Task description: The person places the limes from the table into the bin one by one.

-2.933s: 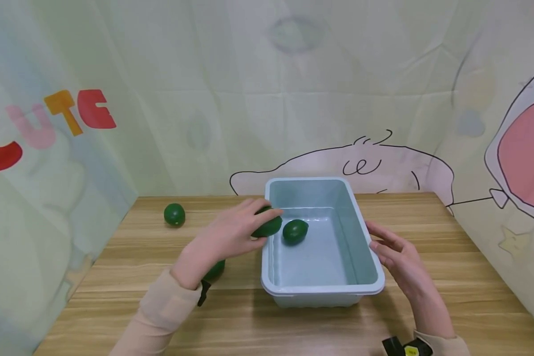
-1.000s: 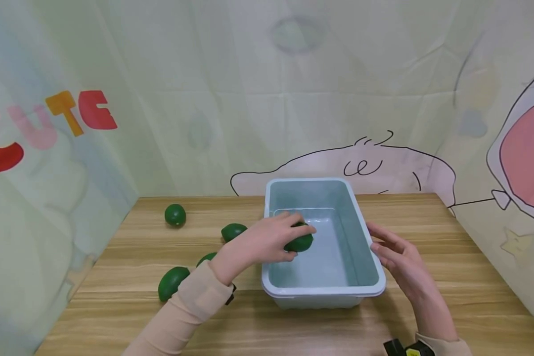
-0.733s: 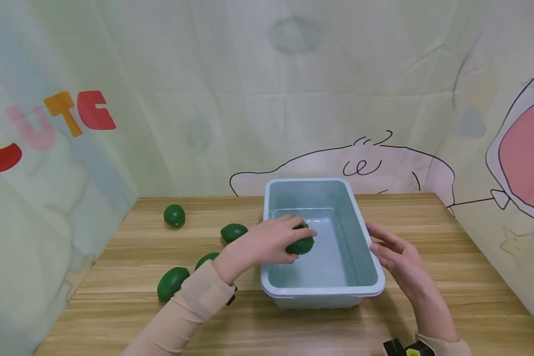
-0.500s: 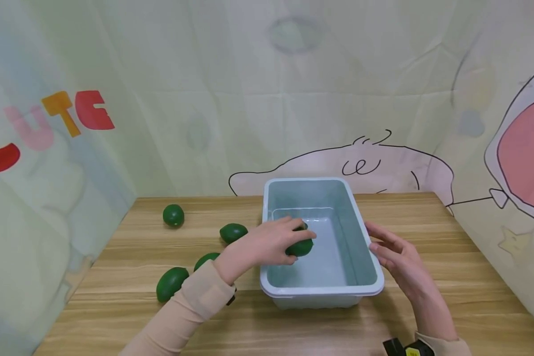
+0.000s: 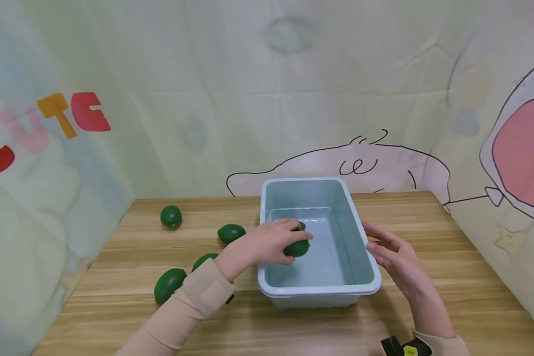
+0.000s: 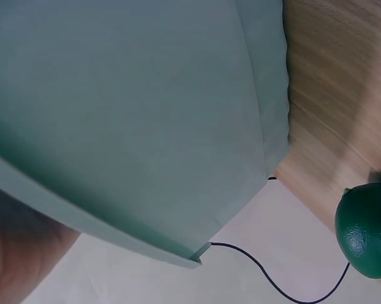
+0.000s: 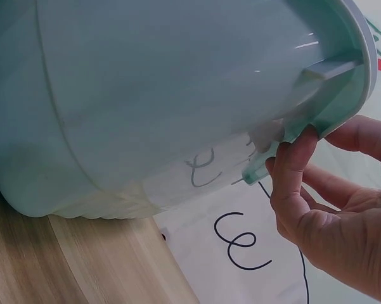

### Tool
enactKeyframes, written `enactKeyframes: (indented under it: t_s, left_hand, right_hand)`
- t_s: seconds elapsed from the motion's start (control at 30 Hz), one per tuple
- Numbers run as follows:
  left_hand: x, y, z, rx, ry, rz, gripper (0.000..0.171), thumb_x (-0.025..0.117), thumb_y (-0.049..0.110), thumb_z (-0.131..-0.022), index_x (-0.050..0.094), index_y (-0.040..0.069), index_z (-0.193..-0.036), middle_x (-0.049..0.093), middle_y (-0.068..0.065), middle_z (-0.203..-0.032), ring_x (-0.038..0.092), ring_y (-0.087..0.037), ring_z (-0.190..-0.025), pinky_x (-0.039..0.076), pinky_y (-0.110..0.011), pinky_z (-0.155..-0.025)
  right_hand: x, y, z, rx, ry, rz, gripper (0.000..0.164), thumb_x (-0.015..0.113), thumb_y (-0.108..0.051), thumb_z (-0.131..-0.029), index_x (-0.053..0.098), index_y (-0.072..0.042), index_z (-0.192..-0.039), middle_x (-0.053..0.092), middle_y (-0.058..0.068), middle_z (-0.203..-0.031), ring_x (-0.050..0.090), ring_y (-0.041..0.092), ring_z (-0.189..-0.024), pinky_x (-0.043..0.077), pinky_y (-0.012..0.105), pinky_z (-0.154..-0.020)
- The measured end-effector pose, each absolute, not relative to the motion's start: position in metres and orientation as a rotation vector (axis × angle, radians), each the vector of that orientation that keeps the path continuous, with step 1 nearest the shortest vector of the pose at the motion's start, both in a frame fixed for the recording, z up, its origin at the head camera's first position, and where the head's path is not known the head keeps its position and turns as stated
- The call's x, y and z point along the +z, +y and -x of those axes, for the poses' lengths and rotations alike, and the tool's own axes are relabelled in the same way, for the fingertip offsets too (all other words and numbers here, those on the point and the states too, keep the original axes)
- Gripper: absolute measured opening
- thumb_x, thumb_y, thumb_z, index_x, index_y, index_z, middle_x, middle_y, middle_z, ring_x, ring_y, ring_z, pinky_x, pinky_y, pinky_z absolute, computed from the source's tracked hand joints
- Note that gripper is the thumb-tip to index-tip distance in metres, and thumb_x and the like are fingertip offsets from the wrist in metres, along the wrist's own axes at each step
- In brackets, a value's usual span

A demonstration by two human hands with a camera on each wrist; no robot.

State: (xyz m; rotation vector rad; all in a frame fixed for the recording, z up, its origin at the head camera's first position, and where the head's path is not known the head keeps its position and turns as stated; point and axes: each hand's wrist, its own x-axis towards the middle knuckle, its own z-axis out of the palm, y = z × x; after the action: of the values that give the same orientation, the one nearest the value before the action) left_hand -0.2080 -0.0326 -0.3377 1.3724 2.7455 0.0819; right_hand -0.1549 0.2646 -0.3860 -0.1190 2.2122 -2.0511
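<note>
Inside the pale blue plastic bin (image 5: 325, 290), my left hand (image 5: 273, 241) holds a green lime (image 5: 297, 248) low over the floor. A sliver of another lime (image 5: 302, 226) shows behind its fingers. In the left wrist view the bin's side wall (image 6: 133, 114) hides the held lime, and part of the hand (image 6: 19, 253) appears past the rim. My right hand (image 5: 393, 257) grips the bin's right rim, its fingers hooked under the lip in the right wrist view (image 7: 329, 196).
Left of the bin on the wooden table (image 5: 302, 331) lie several more limes: one at the back (image 5: 171, 217), one near the bin (image 5: 231, 233), one partly behind the left forearm (image 5: 203, 260) and one in front (image 5: 169, 285). A printed cloth (image 5: 196, 123) hangs behind the table.
Since the earliest frame my left hand has carried its lime rightward over the left rim and down into the bin. Lately it has barely moved. My right hand keeps its place on the rim.
</note>
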Motion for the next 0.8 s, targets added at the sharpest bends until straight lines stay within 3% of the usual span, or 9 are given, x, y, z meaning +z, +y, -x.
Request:
enactKeyframes:
  t_s: [0.8]
  left_hand:
    - [-0.34, -0.023, 0.221, 0.088, 2.734, -1.245, 0.046, 0.065, 0.025, -0.09, 0.055, 0.023, -0.135, 0.058, 0.001, -0.118, 0.054, -0.014, -0.102, 0.05, -0.03, -0.086]
  right_hand:
    - [-0.385, 0.265, 0.155, -2.013, 2.251, 0.124, 0.057, 0.057, -0.024, -0.096, 0.037, -0.008, -0.147, 0.052, -0.009, -0.128, 0.056, 0.003, -0.11, 0.051, 0.019, -0.089]
